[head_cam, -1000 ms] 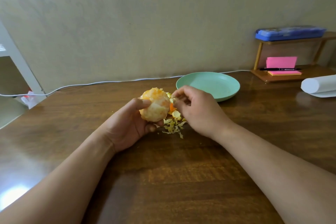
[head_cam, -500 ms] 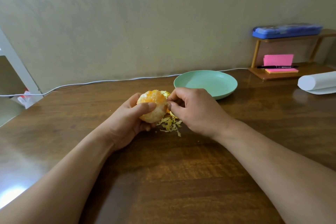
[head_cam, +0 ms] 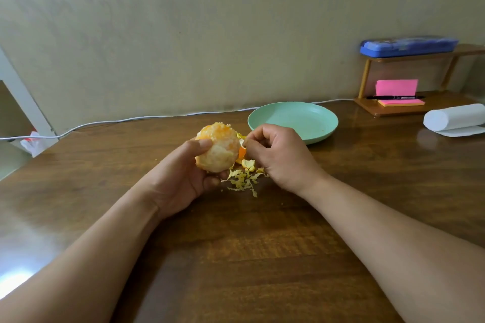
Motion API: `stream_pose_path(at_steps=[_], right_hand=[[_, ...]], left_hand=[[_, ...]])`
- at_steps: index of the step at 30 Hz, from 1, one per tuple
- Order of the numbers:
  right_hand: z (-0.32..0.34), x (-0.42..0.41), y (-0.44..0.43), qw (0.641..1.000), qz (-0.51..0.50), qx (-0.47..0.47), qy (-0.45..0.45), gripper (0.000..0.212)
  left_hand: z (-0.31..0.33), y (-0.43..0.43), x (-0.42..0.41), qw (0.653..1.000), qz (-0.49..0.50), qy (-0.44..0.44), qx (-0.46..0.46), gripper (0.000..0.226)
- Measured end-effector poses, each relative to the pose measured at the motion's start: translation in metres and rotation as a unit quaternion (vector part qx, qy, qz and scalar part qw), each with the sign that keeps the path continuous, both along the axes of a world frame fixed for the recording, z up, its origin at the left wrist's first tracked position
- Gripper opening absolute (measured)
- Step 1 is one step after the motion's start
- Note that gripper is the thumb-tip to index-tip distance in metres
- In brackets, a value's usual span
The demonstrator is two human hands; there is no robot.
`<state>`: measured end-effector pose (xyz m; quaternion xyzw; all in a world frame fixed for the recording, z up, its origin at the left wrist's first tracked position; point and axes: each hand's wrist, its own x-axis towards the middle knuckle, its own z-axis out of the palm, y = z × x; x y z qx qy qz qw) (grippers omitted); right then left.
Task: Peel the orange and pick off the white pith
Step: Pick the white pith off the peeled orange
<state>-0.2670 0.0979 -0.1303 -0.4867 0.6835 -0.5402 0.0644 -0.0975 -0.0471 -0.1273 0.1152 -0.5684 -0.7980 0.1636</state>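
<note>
While the table (head_cam: 262,257) bears our forearms, our left hand (head_cam: 181,183) grips the orange (head_cam: 223,140), its rind gone. Our right hand (head_cam: 278,157), touching its flank, pinches white pith (head_cam: 215,162). Scraps (head_cam: 242,181) lie under both hands. We judge pith-picking underway; next, a gentle pull, then rotate.

A: Is there any writing here that one can read?

B: No, none. The black pen (head_cam: 395,97) has a pale label and the blue pencil case (head_cam: 409,47) has some print, but both are too small.
</note>
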Motion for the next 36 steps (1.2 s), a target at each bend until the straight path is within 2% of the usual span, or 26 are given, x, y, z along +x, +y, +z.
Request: stream_pose_path(at_steps=[4,7,9,12,13,15,16,20,22,23,25,27,29,31,33,36], right_hand=[[0.000,-0.004,0.000,0.997,0.002,0.073,0.020,0.020],[-0.001,-0.002,0.002,0.986,-0.002,0.130,0.108,0.026],[0.000,-0.003,0.001,0.978,-0.026,0.128,0.164,0.017],[0.002,-0.004,0.001,0.965,-0.054,0.124,0.227,0.025],[0.002,-0.003,0.000,0.961,-0.054,0.117,0.246,0.023],[0.003,-0.002,-0.001,0.954,-0.042,0.111,0.275,0.003],[0.003,-0.001,-0.001,0.952,-0.038,0.115,0.281,0.008],[0.000,0.001,-0.002,0.954,-0.020,0.131,0.269,0.012],[-0.001,0.002,-0.003,0.951,-0.031,0.138,0.273,0.021],[-0.001,0.002,-0.004,0.951,-0.037,0.128,0.278,0.020],[-0.002,0.004,-0.006,0.954,-0.050,0.095,0.280,0.007],[0.000,0.007,-0.008,0.959,-0.062,0.068,0.266,0.012],[0.001,0.010,-0.009,0.969,-0.060,0.037,0.236,0.013],[0.002,0.014,-0.007,0.985,-0.035,0.012,0.167,0.013],[0.003,0.017,-0.005,0.994,-0.009,0.012,0.109,0.014],[0.000,0.021,-0.006,0.996,0.008,0.028,0.082,0.010]], left_hand=[[0.002,-0.008,0.003,1.000,0.002,0.016,0.026,0.089],[0.003,-0.014,0.002,0.998,0.047,0.011,0.042,0.081],[0.003,-0.015,0.001,0.996,0.072,0.007,0.048,0.078],[0.003,-0.014,-0.001,0.995,0.085,0.004,0.054,0.076],[0.003,-0.013,-0.001,0.995,0.087,0.002,0.054,0.075],[0.003,-0.013,-0.002,0.995,0.089,-0.001,0.053,0.074],[0.002,-0.013,-0.002,0.995,0.089,-0.002,0.053,0.073],[0.003,-0.011,-0.003,0.995,0.087,-0.004,0.053,0.072],[0.003,-0.010,-0.004,0.995,0.086,-0.006,0.056,0.070],[0.003,-0.010,-0.004,0.995,0.086,-0.004,0.058,0.071],[0.003,-0.010,-0.005,0.995,0.086,-0.002,0.060,0.074],[0.003,-0.010,-0.005,0.995,0.088,0.000,0.056,0.076],[0.003,-0.009,-0.004,0.995,0.090,0.002,0.045,0.079],[0.002,-0.010,-0.005,0.996,0.087,0.006,0.033,0.080],[0.000,-0.010,-0.006,0.997,0.079,0.009,0.025,0.072],[-0.002,-0.009,-0.009,0.998,0.060,0.000,0.023,0.064]])
